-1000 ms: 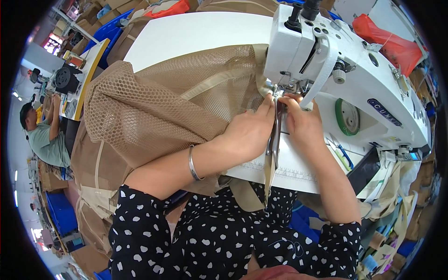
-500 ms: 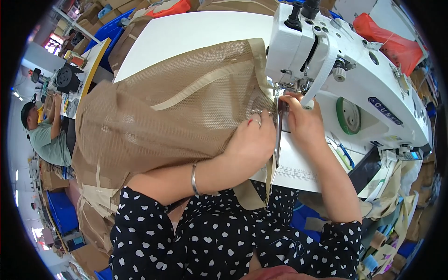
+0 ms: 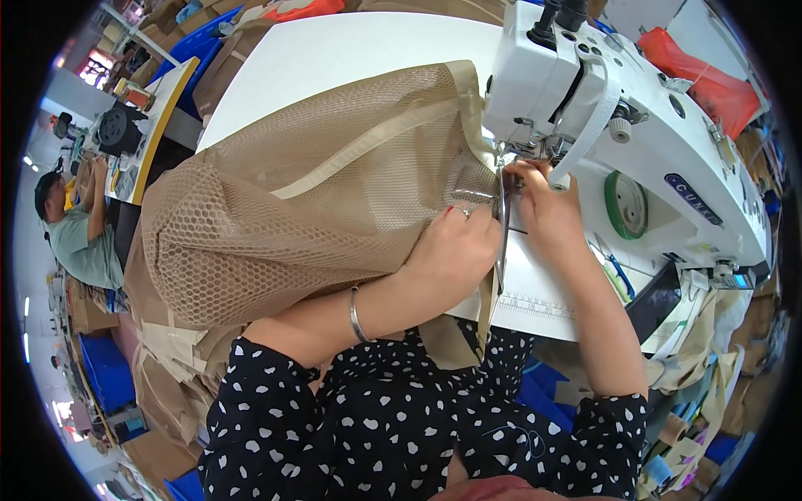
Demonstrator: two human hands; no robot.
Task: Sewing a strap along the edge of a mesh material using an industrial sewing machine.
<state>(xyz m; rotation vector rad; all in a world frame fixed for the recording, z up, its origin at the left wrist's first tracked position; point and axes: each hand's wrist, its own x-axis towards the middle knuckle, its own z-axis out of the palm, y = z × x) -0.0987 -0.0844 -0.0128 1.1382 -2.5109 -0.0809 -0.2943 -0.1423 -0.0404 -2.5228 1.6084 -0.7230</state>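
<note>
My left hand [image 3: 455, 259], its fingers curled, grips the brown mesh fabric [image 3: 317, 225], which has beige binding along its edge and a lighter strap across it. The fabric spreads leftward in loose folds. My right hand [image 3: 547, 217] has bent fingers at the needle area of the white sewing machine [image 3: 535, 92], beside a long narrow metal piece [image 3: 503, 242]; what those fingers hold is hidden. A beige tape [image 3: 484, 326] hangs from the metal piece over the white table's front edge.
A green-rimmed disc [image 3: 626, 204], blue-handled snips [image 3: 618, 275] and a dark flat object [image 3: 652, 305] lie right. A co-worker [image 3: 83, 234] sits left at another table [image 3: 175, 100]. Red bags [image 3: 668, 63], blue bins [image 3: 109, 371] and piled fabric [image 3: 167, 376] surround the table.
My left hand has drawn back from the needle toward me, its fingers now curled on the mesh. The mesh's right part has spread upward and its left folds have dropped.
</note>
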